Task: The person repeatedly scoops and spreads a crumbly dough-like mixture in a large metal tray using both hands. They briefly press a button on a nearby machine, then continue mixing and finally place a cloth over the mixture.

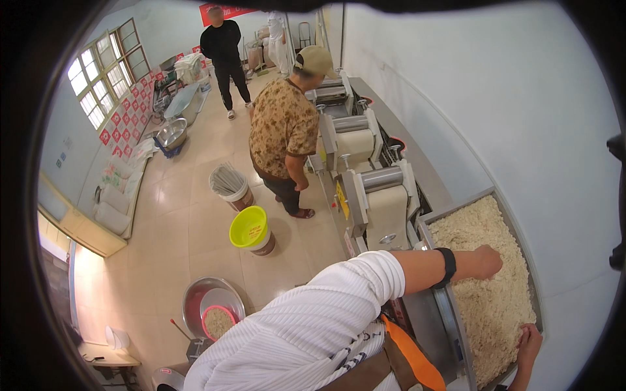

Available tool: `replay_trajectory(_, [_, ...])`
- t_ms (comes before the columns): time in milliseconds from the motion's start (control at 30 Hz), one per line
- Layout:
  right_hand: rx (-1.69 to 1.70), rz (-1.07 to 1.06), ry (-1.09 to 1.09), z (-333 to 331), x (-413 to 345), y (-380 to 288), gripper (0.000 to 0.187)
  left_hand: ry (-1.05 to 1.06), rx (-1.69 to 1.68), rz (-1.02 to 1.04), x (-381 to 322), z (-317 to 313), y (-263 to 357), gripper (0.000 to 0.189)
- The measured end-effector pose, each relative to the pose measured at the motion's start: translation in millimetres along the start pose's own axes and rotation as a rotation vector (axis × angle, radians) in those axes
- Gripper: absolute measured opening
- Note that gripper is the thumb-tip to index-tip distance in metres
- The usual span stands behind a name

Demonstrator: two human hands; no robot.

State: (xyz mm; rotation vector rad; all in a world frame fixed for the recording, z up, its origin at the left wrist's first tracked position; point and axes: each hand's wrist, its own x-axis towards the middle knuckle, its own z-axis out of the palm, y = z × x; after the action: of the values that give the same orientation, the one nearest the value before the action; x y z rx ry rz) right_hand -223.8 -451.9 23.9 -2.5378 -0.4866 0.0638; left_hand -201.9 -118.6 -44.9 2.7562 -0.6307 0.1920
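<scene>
A metal hopper tray (455,317) heaped with crumbly pale dough (494,313) lies before me, against the wall. My left hand (484,262), with a black band on the wrist, rests in a loose fist on the dough; its fingertips are hidden, so what it holds does not show. At the near right side, my right hand (529,339) has curled fingers at the dough's edge beside the tray wall. Whether crumbs are pinched in it is unclear. Beyond the tray, a dough sheet (389,207) hangs below the steel roller (383,179) of a noodle machine.
More roller stands (351,123) continue along the wall. A person in a patterned shirt (283,127) stands beside them; another in black (221,44) stands farther back. On the floor are a yellow-green basin (249,227) on a bucket, a bucket of rods (229,181) and a metal bowl (215,283).
</scene>
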Motion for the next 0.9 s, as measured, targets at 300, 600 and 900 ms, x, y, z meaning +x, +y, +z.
replay_trajectory(300, [-0.207,-0.318,0.257,2,7,32,0.021,-0.036,0.059,-0.119,-25,23,-8,0.026])
replay_trajectory(600, [0.018,0.020,0.091,-1,7,78,0.023,0.083,0.040,-0.083,-43,32,-26,0.016])
replay_trajectory(900, [-0.007,-0.017,-0.033,0,4,84,0.050,0.027,0.024,-0.176,-61,10,-20,0.030])
